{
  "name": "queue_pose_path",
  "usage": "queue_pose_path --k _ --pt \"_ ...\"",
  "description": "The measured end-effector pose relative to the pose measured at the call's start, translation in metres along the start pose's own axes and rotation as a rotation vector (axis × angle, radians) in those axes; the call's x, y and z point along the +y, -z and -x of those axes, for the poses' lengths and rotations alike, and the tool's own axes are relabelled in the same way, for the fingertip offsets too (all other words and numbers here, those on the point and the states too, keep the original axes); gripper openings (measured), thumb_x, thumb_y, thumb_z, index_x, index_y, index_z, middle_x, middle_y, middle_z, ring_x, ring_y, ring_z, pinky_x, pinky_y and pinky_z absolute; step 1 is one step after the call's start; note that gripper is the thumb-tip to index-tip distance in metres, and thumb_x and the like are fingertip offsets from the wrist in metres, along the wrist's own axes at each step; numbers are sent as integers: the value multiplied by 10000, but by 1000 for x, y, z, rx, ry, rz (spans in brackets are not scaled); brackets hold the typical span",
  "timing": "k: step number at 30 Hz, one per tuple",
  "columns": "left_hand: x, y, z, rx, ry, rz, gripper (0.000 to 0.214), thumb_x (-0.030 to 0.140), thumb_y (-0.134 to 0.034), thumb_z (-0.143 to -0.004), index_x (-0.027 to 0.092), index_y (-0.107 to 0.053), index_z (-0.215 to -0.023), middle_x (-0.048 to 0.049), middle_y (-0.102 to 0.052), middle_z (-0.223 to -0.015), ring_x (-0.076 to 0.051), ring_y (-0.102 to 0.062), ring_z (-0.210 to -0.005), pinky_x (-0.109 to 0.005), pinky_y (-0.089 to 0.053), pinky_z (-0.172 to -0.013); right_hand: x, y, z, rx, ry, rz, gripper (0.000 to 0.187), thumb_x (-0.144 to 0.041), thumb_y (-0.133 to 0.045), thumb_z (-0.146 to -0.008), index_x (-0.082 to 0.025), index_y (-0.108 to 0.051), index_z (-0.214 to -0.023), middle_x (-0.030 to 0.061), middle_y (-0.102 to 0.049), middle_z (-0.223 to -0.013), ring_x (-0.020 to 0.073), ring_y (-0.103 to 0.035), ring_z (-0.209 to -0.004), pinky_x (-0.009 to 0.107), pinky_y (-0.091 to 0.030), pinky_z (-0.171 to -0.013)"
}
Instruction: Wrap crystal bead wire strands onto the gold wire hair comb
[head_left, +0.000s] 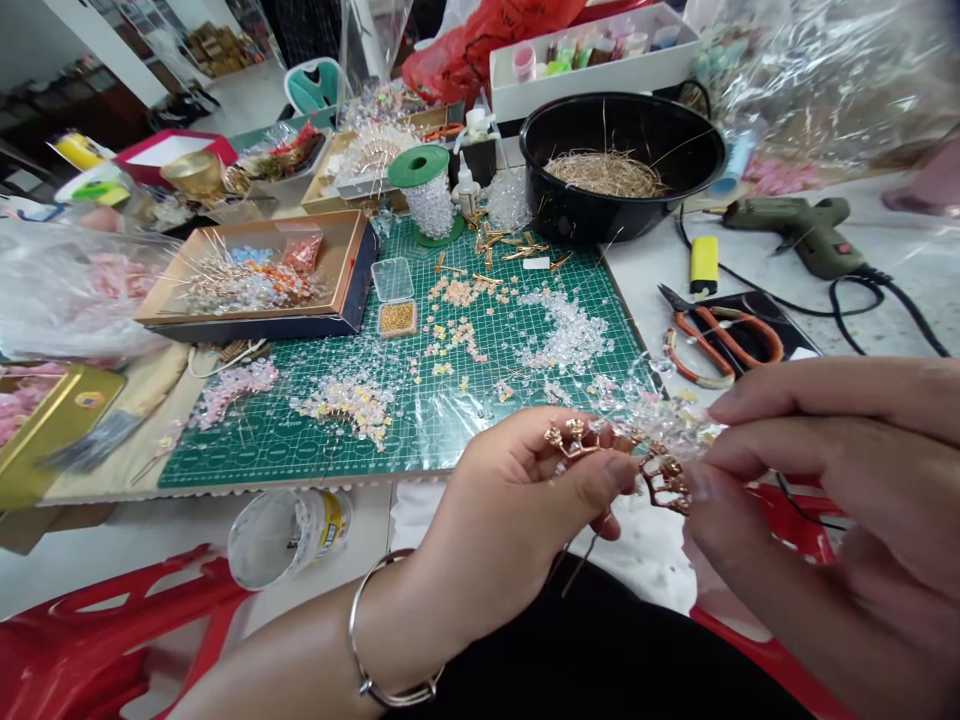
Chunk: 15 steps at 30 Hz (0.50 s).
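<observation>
My left hand (517, 490) is closed around the gold-coloured metal frame of a beaded hair ornament (664, 425), thumb and fingers pinching it above my lap. Clear beads and small pale flowers cluster along its right part, and thin wire ends hang beneath the hand. At that beaded end my right hand (817, 470) is closed in a pinch; its fingertips hide exactly which strand or wire lies between them. On the green cutting mat (442, 440) in front lie a pile of clear beads (570, 335), scattered flower beads (457, 340) and a finished-looking beaded piece (349, 405).
Orange-handled pliers (724, 340), a yellow lighter (704, 265) and a glue gun (802, 230) lie at the right. Behind the mat stand a black basin (622, 215) and a green spool (420, 168). A cardboard box (262, 320) of beaded stems sits left.
</observation>
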<state>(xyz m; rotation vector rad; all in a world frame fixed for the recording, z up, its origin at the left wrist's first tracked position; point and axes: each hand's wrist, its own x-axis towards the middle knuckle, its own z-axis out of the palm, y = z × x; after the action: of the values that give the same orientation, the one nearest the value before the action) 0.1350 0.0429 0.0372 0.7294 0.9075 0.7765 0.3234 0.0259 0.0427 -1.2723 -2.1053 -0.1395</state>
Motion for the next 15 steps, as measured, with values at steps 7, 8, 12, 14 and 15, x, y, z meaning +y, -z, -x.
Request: queue_pose_path --k 7,8,12,14,15 --pt "-2 2 -1 17 -29 -39 128 239 -722 -857 157 -652 -787 28 -650 -722 -39 -551 -573 -145 -436 -538 5 -6 5 78 -45 -18 68 -335 -665 -815 -270 -644 -812 33 -643 -891 224 -634 -826 387 -507 -696" --pt "-3 2 0 22 -36 -44 132 248 -727 -851 160 -652 -789 27 -652 -722 -44 -554 -578 -151 -447 -547 5 -8 6 82 -69 -21 70 -344 -654 -817 -275 -654 -813 40 -642 -885 235 -636 -838 387 -510 -689" --pt "-3 0 2 68 -57 -95 129 256 -727 -840 167 -654 -783 21 -662 -706 -75 -599 -632 -181 -499 -623 0 -10 11 94 -95 -26 79 -361 -634 -821 -291 -671 -811 50 -636 -868 248 -639 -854 383 -511 -661" --pt "-2 0 3 81 -67 -118 125 239 -707 -857 167 -652 -771 20 -662 -690 -82 -620 -662 -184 -510 -660 -3 -10 12 83 -100 -22 72 -360 -635 -824 -295 -662 -808 50 -636 -877 248 -640 -858 389 -508 -662" --pt "-1 -1 3 83 -70 -116 127 227 -697 -865 166 -650 -764 20 -663 -684 -80 -623 -666 -179 -509 -664 -4 -10 12 76 -99 -19 67 -358 -637 -827 -296 -654 -808 48 -638 -885 247 -640 -860 393 -507 -666"
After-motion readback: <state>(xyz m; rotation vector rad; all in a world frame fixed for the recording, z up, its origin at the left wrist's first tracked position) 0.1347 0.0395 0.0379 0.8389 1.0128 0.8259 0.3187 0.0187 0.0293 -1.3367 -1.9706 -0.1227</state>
